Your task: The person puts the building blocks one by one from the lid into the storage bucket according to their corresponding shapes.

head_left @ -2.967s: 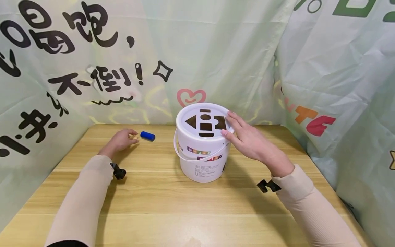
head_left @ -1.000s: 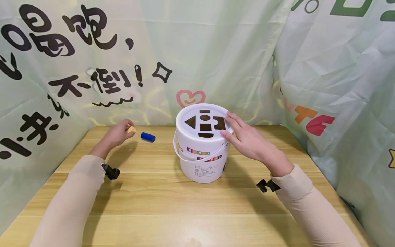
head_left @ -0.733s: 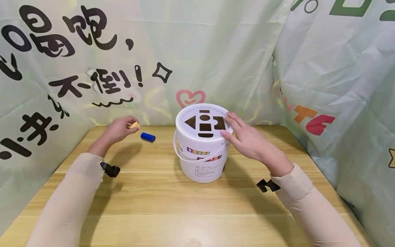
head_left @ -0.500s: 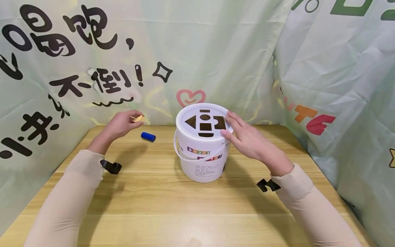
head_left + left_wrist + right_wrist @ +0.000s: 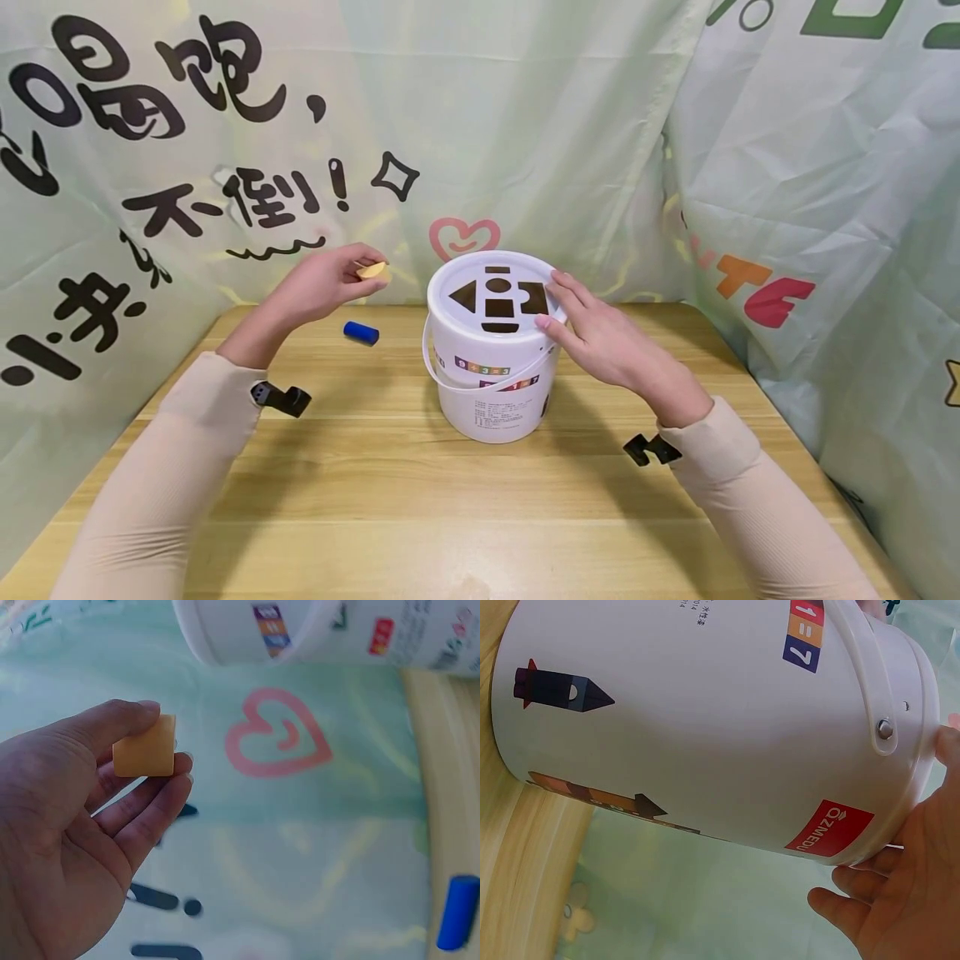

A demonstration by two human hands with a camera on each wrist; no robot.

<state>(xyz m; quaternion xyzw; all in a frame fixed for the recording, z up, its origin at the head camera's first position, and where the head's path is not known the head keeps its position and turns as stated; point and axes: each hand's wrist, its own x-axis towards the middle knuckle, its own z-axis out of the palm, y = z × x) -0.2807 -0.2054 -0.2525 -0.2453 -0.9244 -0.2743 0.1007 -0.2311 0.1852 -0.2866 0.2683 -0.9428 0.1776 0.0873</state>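
Note:
My left hand point(image 5: 322, 283) is raised above the table's back left, pinching a yellow half-round block point(image 5: 374, 271) between thumb and fingers. Seen in the left wrist view, the block point(image 5: 146, 750) turns a square side to the camera. A white bucket point(image 5: 491, 408) stands upright in the middle, its lid point(image 5: 450, 279) cut with dark openings: a triangle, a circle, a square, an arch and others. My right hand point(image 5: 607, 337) rests on the lid's right rim with fingers fairly straight. In the right wrist view, some fingertips point(image 5: 829, 904) lie by the bucket's side.
A blue cylinder point(image 5: 361, 332) lies on the wooden table point(image 5: 420, 517), left of the bucket and below my left hand. The bucket's white handle point(image 5: 442, 379) hangs down in front. Printed cloth point(image 5: 570, 125) encloses the back and sides.
My left hand has taken hold of the yellow block near the blue cylinder, lifted it and carried it right toward the bucket. My right hand stays on the lid's rim.

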